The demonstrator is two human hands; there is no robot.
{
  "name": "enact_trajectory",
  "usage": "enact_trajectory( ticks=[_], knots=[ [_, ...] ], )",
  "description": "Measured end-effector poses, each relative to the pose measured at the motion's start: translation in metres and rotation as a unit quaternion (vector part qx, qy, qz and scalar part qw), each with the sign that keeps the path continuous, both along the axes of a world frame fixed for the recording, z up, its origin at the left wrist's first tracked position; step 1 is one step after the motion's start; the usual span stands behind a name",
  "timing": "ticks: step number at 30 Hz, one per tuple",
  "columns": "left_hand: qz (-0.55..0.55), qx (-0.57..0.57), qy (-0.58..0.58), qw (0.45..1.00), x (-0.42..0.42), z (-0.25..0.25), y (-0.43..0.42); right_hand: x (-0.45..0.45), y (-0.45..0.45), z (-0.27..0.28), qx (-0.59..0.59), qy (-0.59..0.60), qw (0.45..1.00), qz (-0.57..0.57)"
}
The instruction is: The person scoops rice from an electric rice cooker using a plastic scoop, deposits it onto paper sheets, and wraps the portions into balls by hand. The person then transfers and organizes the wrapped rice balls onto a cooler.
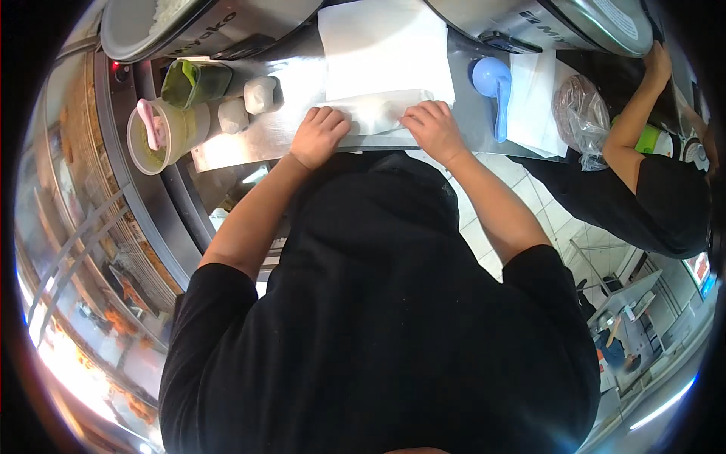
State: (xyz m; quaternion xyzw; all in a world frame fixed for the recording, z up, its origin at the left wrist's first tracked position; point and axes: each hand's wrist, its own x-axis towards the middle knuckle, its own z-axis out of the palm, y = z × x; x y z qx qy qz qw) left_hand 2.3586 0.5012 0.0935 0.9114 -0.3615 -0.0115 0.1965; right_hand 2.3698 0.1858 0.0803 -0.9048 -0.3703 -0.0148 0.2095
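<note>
A white paper wrap point(372, 113) is folded over at the counter's front edge, with a bulge inside; its contents are hidden. My left hand point(321, 135) has its fingers curled on the wrap's left end. At the right end, the fingers of my right hand point(432, 129) pinch the paper. Under and behind the wrap lie flat sheets of white paper point(384, 49). To the left of my left hand sit two small wrapped white bundles, the nearer one point(233, 117) and the farther one point(260, 94).
Rice cookers, left point(257, 26) and right point(491, 21), stand behind. A blue scoop point(491, 79), more white paper point(532, 106) and a plastic bag point(581, 110) lie rightward. Leftward stand a tub point(181, 132) with a pink spoon and a green-filled container point(208, 82). A co-worker's arm point(631, 129) reaches in at right.
</note>
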Motion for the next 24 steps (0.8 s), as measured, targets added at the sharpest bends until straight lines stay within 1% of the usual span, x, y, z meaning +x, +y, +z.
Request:
enact_trajectory(
  ticks=[2,4,7,9,10,12,13,14,15,16,17,18,19,20,21,22,24],
  knots=[
    [0.02,0.013,0.013,1.0,-0.009,-0.009,0.001,-0.002,0.001,-0.012,0.052,0.005,0.998,-0.032],
    [0.037,-0.017,0.032,0.999,-0.008,0.002,0.0,0.0,0.0,-0.005,0.055,0.011,0.998,-0.03],
    [0.03,-0.004,0.039,0.999,-0.011,0.007,0.001,0.011,-0.004,0.003,0.066,0.014,0.998,-0.006],
    [0.017,0.018,0.046,0.999,-0.007,0.003,0.007,0.011,-0.008,0.001,0.044,-0.024,0.998,0.032],
    [0.005,0.039,0.058,0.998,-0.006,0.0,0.008,0.013,-0.012,-0.001,0.044,-0.024,0.998,0.034],
    [0.004,0.043,0.078,0.996,0.004,-0.003,0.01,0.024,-0.017,-0.009,-0.004,0.004,0.994,0.106],
    [0.0,0.048,0.097,0.994,0.011,0.001,0.01,0.028,-0.016,-0.013,-0.003,0.003,0.994,0.112],
    [0.005,0.049,0.095,0.994,0.017,0.004,0.009,0.034,-0.014,-0.016,0.008,0.045,0.994,0.103],
    [0.073,0.08,0.177,0.978,0.024,0.01,0.002,0.038,-0.013,-0.017,0.019,0.087,0.992,0.093],
    [0.139,0.108,0.256,0.951,0.033,0.018,-0.005,0.045,-0.002,-0.002,0.018,0.084,0.992,0.097],
    [0.224,0.088,0.344,0.908,0.044,0.026,-0.014,0.052,0.012,0.013,-0.015,0.227,0.973,-0.035],
    [0.227,0.086,0.342,0.908,0.051,0.02,-0.017,0.056,0.026,0.026,-0.047,0.361,0.916,-0.166],
    [0.226,0.099,0.328,0.912,0.06,0.012,-0.018,0.059,0.035,0.028,-0.048,0.36,0.918,-0.162],
    [0.225,0.112,0.314,0.916,0.067,0.004,-0.02,0.065,0.044,0.029,-0.081,0.343,0.919,-0.175],
    [0.22,0.152,0.333,0.904,0.075,0.008,-0.028,0.069,0.048,0.028,-0.114,0.327,0.919,-0.188],
    [0.222,0.151,0.334,0.903,0.078,0.01,-0.035,0.072,0.048,0.027,-0.115,0.327,0.919,-0.186],
    [0.185,0.254,0.231,0.921,0.081,0.015,-0.045,0.077,0.045,0.023,-0.168,0.151,0.968,-0.114]
  ],
)
